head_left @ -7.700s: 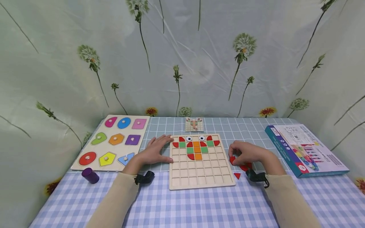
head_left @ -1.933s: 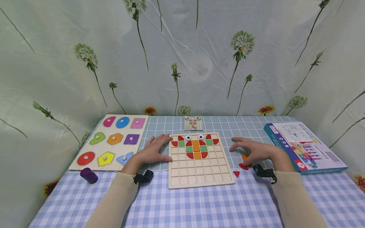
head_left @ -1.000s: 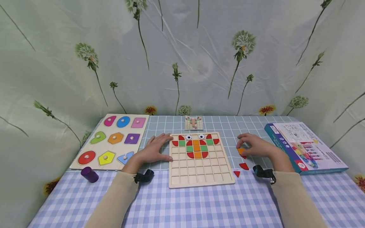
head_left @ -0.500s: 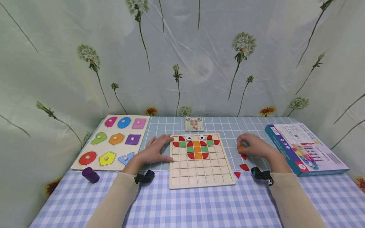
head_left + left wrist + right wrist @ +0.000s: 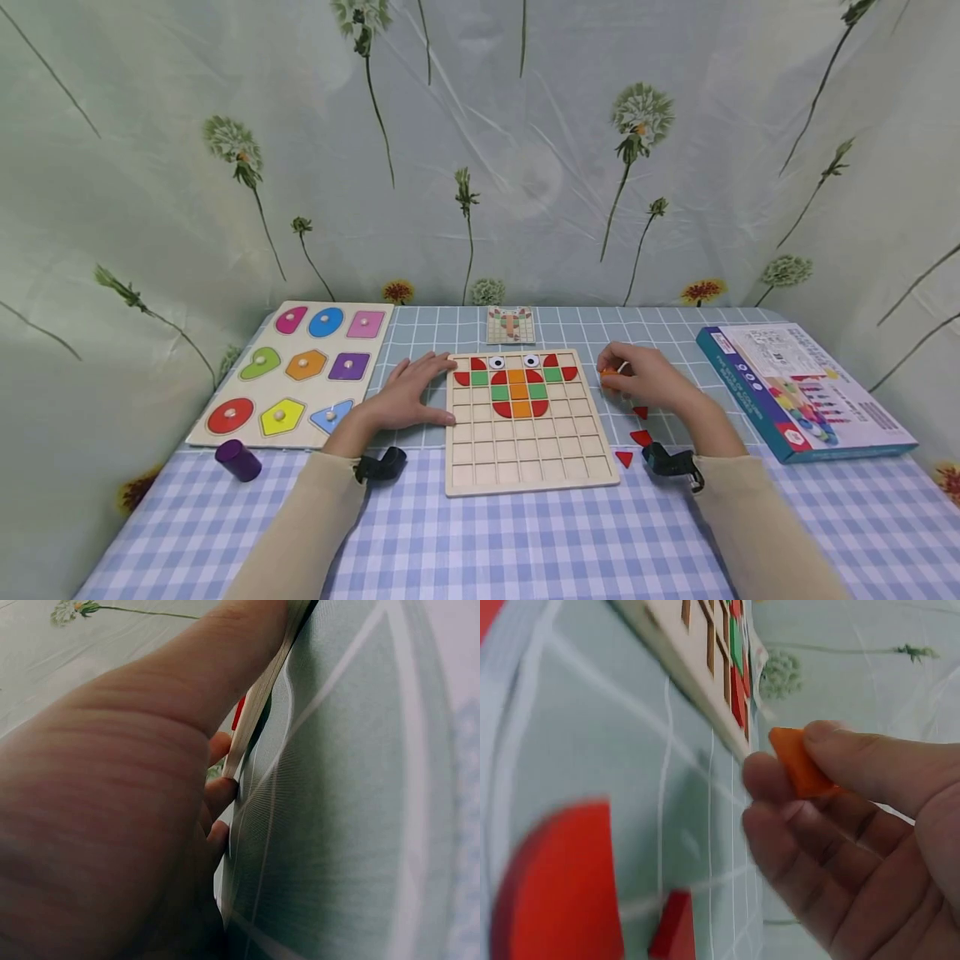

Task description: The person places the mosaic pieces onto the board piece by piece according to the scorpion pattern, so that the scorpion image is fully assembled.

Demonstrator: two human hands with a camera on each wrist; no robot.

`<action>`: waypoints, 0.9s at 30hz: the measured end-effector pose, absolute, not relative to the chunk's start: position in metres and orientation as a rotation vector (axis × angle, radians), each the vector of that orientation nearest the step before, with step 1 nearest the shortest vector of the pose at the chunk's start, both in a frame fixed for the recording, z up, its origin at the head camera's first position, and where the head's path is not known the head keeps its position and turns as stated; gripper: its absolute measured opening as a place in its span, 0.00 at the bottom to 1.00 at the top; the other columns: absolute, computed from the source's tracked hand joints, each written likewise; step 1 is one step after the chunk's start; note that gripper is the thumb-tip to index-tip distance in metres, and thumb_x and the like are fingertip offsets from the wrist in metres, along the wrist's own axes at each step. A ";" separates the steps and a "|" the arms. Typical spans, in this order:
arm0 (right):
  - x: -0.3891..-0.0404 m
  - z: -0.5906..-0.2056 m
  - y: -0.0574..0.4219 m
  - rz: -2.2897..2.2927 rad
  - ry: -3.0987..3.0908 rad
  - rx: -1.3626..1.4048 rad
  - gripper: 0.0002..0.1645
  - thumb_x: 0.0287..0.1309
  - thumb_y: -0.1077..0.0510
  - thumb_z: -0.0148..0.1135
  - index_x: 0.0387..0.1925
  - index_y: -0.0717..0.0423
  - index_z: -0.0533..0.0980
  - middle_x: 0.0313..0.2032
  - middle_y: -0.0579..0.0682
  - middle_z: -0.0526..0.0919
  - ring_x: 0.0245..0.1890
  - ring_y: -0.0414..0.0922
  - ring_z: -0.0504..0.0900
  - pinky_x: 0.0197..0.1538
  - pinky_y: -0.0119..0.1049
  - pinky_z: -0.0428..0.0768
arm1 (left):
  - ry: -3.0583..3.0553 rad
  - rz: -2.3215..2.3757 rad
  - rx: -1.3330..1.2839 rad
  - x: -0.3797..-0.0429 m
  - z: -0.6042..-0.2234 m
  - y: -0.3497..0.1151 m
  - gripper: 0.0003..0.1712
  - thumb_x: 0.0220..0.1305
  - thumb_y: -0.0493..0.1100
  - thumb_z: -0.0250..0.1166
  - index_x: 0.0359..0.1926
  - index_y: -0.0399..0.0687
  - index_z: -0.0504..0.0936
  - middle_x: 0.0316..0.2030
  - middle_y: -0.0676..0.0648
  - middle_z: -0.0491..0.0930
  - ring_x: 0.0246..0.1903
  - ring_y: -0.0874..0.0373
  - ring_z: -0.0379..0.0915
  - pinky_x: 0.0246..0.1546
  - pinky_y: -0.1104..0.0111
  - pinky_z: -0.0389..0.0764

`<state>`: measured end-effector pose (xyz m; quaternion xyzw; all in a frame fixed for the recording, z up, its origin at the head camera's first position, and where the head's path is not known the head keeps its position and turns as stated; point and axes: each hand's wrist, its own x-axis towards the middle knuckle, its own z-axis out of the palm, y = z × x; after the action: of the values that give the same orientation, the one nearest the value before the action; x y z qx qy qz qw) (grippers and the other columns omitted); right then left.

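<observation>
My left hand rests at the left edge of a wooden grid board, its thumb and fingertips touching the rim with fingers fairly straight. Red, green and orange tiles and two eye tiles fill part of the board's upper rows. To the right of the board, my right hand pinches an orange tile between thumb and fingers, held above the tabletop. Below that hand lie a red quarter-round tile, a small red triangle tile and another red tile, partly hidden.
Behind the board lies a small pattern card. A knobbed shape puzzle is at left, with a purple cylinder near its front corner. A flat toy box sits at right. A flowered curtain hangs behind.
Earlier, another red quarter-round tile went onto the board beside the lowest orange tile. Since then my right hand has picked up the orange tile and moved left toward the board. My left hand stays put.
</observation>
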<state>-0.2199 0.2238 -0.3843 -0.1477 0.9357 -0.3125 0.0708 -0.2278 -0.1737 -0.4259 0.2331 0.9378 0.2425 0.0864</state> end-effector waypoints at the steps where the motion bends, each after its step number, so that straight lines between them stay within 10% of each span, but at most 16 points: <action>1: -0.219 -0.384 0.221 -0.958 2.804 -0.451 0.07 0.64 0.62 0.64 0.43 0.56 0.76 0.39 0.54 0.81 0.32 0.45 0.78 0.34 0.32 0.82 | 2.794 0.723 0.696 -0.228 -0.426 -0.174 0.54 0.51 0.65 0.74 0.75 0.54 0.62 0.79 0.46 0.52 0.80 0.44 0.39 0.77 0.40 0.36; 12: -0.215 -0.389 0.194 -0.968 2.740 -0.549 0.20 0.61 0.65 0.65 0.54 0.53 0.80 0.53 0.54 0.82 0.45 0.47 0.79 0.49 0.39 0.84 | 2.797 0.739 0.710 -0.228 -0.427 -0.175 0.54 0.51 0.65 0.75 0.74 0.53 0.63 0.78 0.45 0.54 0.80 0.44 0.41 0.77 0.40 0.36; 27: -0.204 -0.387 0.169 -0.960 2.600 -0.748 0.15 0.57 0.62 0.71 0.48 0.52 0.82 0.42 0.46 0.85 0.37 0.40 0.79 0.44 0.30 0.82 | 2.802 0.748 0.716 -0.228 -0.430 -0.175 0.53 0.51 0.65 0.74 0.74 0.54 0.63 0.78 0.45 0.54 0.79 0.43 0.41 0.77 0.40 0.35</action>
<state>-0.2044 0.1687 -0.3870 -0.2583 0.8974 -0.3314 0.1348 -0.2280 -0.1749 -0.4304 0.2391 0.9352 0.2497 0.0769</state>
